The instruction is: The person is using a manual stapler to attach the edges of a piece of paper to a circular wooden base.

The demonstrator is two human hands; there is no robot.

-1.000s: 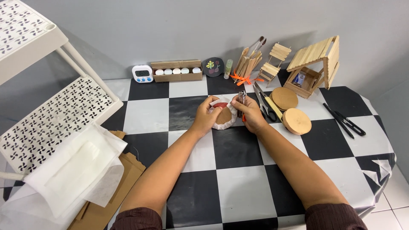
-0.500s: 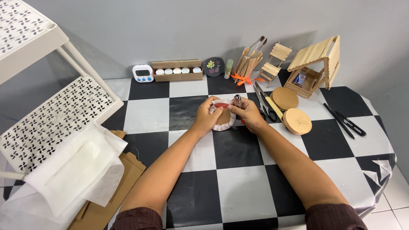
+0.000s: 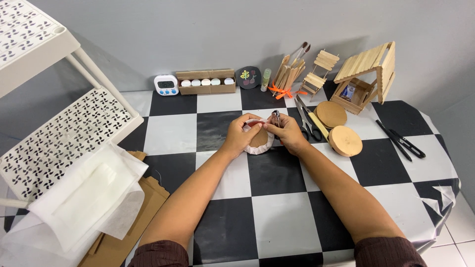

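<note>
A wooden disc (image 3: 259,139), wrapped in white fabric (image 3: 257,149) with something red at its upper edge, is being held just above a white square near the middle of the checkered table (image 3: 277,217). It is being clamped from the left by the left hand (image 3: 241,138), closed around its rim, while a small metal tool (image 3: 276,117) is being pinched upright in the closed right hand (image 3: 288,134) at the disc's upper right edge; what kind of tool it is cannot be told. Judged from this hold, the fabric could be let slack and slip off the rim if the left fingers are loosened, and the tool tip, being worked so close to those fingers, could nick them or tear the fabric if it is pushed too hard. Just right of the grip, scissors (image 3: 306,121) and a yellow-handled tool are lying, and beyond them two bare wooden discs (image 3: 345,141), near enough to be knocked by the right forearm. Farther right, black clippers (image 3: 400,141) are resting. Behind the grip, a timer (image 3: 166,84), a box of small pots (image 3: 206,82) and a stick house (image 3: 366,74) are standing along the wall. Well to the left, a white rack (image 3: 59,133) and folded white sheets (image 3: 89,198) are lying clear of the work.
</note>
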